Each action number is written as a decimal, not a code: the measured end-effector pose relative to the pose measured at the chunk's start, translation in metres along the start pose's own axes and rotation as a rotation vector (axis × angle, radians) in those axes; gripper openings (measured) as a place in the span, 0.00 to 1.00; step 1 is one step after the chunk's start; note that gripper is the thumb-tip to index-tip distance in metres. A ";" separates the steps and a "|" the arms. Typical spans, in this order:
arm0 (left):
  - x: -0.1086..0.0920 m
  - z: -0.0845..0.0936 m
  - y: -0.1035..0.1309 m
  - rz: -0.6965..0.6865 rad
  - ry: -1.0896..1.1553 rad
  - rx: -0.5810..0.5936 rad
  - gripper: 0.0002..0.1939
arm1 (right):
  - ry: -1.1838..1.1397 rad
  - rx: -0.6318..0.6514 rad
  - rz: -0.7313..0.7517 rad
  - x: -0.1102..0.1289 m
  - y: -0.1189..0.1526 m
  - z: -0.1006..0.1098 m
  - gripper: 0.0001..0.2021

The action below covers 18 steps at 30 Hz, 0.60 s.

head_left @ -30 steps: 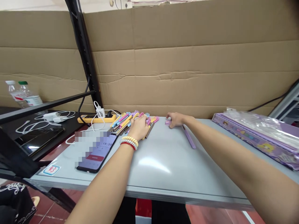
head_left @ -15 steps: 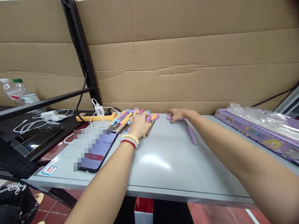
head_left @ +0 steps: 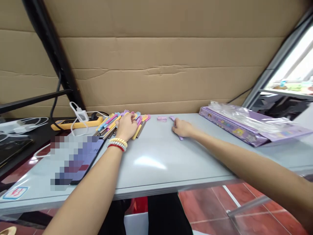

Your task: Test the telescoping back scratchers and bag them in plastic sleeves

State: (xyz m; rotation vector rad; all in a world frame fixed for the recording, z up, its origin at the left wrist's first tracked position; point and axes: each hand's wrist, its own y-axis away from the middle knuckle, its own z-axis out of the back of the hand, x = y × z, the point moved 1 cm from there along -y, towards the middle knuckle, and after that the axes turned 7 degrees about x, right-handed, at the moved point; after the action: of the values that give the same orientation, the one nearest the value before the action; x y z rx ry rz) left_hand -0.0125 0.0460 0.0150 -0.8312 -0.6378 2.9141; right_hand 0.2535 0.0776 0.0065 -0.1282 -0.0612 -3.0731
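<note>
Right hand: The person's right hand [head_left: 182, 128] was narrowed, fingers bent around the middle of a purple fork-ended stick [head_left: 181, 138].
Purple stick: It lay close to the far edge of the grey table [head_left: 151, 147], right of the middle; its prongs pointed toward that edge and its handle end showed below the hand.
Left hand: The left hand [head_left: 127, 126] rested on the pile with its fingers curled; whether it gripped any piece could not be told.
Pile: Fork-ended sticks [head_left: 111, 122] in yellow, pink, blue and purple, some with metal shafts, lay heaped near the table's far left corner, prongs mostly toward the far edge.
Pink item: A small pink item [head_left: 161, 119] sat by the far edge, between the two hands and apart from both; its details were too small to read.
Wrist: Yellow, pale and red bands [head_left: 118, 142] circled the left wrist.
Box: A purple printed box [head_left: 232, 127] stood toward the far right corner, clear plastic [head_left: 234, 114] on top.
Phone: A partly pixelated phone [head_left: 83, 168] lay by the left edge.
Power strip: A yellow power strip [head_left: 80, 123] with a white charger [head_left: 83, 116] was at the far left corner.
Sticker: A blue-bordered label [head_left: 15, 193] marked the near left corner.
</note>
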 end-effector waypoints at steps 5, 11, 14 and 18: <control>0.000 0.003 0.002 0.000 0.001 0.041 0.15 | -0.113 -0.059 -0.037 -0.034 -0.003 0.000 0.16; -0.003 0.004 0.004 0.017 -0.015 0.051 0.15 | -0.040 -0.071 -0.154 -0.107 0.006 0.007 0.17; -0.001 0.003 0.004 0.028 -0.028 0.040 0.13 | 0.023 -0.054 -0.198 -0.132 0.012 0.006 0.17; 0.011 0.012 -0.003 0.080 -0.005 -0.033 0.14 | 0.048 -0.077 -0.250 -0.141 0.019 0.013 0.18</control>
State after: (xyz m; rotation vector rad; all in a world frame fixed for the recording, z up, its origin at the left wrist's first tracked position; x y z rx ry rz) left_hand -0.0280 0.0456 0.0201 -0.8726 -0.6696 2.9855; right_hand 0.3963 0.0682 0.0083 -0.0535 0.0475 -3.3273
